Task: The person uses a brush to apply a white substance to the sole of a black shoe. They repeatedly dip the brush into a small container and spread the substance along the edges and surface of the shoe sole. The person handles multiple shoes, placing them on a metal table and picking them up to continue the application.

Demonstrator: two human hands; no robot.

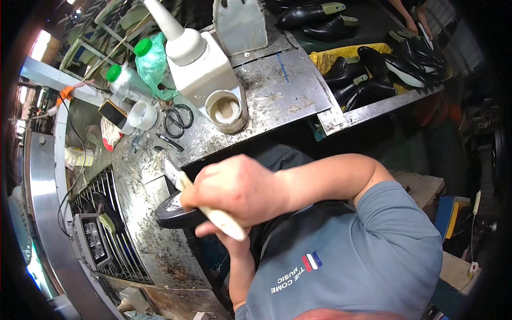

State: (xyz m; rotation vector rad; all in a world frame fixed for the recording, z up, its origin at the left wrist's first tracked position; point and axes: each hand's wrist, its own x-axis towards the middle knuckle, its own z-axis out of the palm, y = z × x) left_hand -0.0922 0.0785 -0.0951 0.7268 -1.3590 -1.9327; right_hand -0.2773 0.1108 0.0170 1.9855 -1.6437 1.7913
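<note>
My right hand (234,186) is closed around a brush; its pale handle (230,226) points down toward my body and its white-smeared bristle end (172,170) points up and left. Just below the bristles lies a black shoe (178,213), with a whitish wet-looking patch on its upturned face. My left hand (230,238) is behind and below the right one, its fingers mostly hidden, holding the shoe near the bench edge. Beyond my hands, a tin cup (226,124) of pale paste stands against a white squeeze-type container (200,72).
Black-handled scissors (178,120), a tape roll (143,115), a phone (112,113) and green-capped bottles (122,77) sit on the stained metal bench (266,96). A yellow-lined tray (328,58) of black shoes is at far right, near another person's hands (413,24). A lamp (96,241) and grille (125,229) are at left.
</note>
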